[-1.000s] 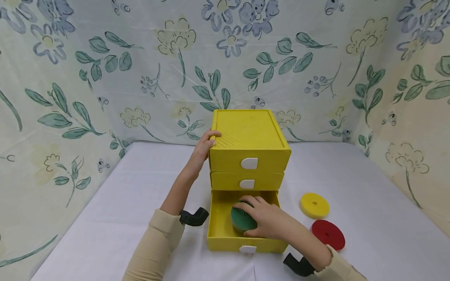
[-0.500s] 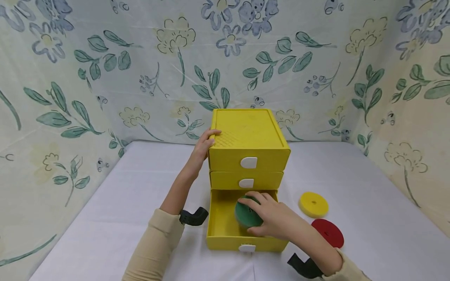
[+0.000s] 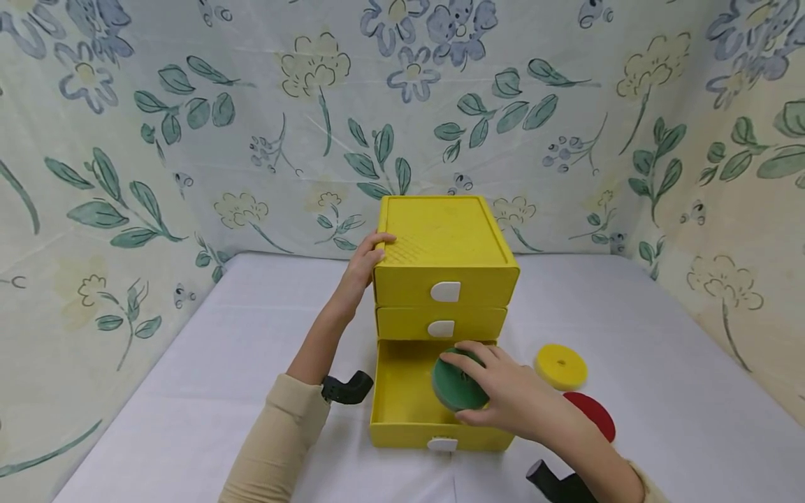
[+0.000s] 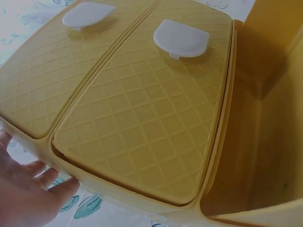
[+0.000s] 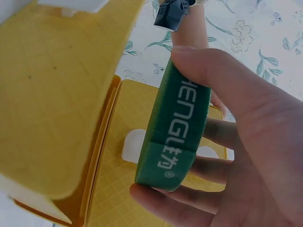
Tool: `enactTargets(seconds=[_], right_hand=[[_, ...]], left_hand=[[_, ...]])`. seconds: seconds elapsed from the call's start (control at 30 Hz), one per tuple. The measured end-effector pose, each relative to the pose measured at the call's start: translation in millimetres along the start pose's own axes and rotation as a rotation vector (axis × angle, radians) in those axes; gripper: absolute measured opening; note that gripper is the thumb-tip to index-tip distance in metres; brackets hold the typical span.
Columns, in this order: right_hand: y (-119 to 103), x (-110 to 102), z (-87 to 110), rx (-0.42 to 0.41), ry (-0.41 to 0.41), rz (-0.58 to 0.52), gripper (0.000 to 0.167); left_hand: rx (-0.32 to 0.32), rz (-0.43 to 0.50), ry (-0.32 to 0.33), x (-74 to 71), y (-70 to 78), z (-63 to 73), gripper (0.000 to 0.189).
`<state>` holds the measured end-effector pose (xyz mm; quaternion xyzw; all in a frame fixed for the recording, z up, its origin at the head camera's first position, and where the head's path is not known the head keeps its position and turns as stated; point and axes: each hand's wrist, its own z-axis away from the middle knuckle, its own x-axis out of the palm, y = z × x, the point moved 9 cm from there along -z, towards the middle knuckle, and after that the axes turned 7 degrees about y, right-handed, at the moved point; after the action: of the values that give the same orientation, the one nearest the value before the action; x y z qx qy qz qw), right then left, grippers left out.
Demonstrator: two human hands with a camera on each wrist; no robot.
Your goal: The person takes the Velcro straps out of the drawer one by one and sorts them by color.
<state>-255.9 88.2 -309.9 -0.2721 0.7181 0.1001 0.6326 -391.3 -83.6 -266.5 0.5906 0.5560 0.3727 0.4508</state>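
Note:
A yellow drawer cabinet (image 3: pixel 446 234) with white handles stands in the middle of the head view. Its bottom drawer (image 3: pixel 402 398) is pulled out. My right hand (image 3: pixel 509 388) pinches a green roll of tape (image 3: pixel 458 384) between thumb and fingers, above the drawer's right side. White lettering shows on the roll's edge in the right wrist view, where the thumb presses one end of the tape roll (image 5: pixel 173 127) and the fingers the other. My left hand (image 3: pixel 361 272) rests against the cabinet's left side, fingertips over its top edge. In the left wrist view, the left hand's (image 4: pixel 31 191) fingers lie loosely along the cabinet.
To the right of the cabinet, a yellow roll (image 3: pixel 562 367) and a red roll (image 3: pixel 594 413) lie on the white tablecloth (image 3: pixel 283 307); the right forearm partly covers the red one. A floral curtain (image 3: pixel 402 126) hangs behind. The upper two drawers are closed.
My right hand has lifted the green roll of tape off the drawer's floor and moved it to the right. The left hand has stayed on the cabinet.

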Motion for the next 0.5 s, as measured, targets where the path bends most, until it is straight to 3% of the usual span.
enactTargets(seconds=[0.5], right_hand=[[5.9,-16.3,20.8,0.026,0.076,0.049,0.063]], left_hand=[[-0.006,0.003,-0.008,0.7,-0.7,-0.1,0.039]])
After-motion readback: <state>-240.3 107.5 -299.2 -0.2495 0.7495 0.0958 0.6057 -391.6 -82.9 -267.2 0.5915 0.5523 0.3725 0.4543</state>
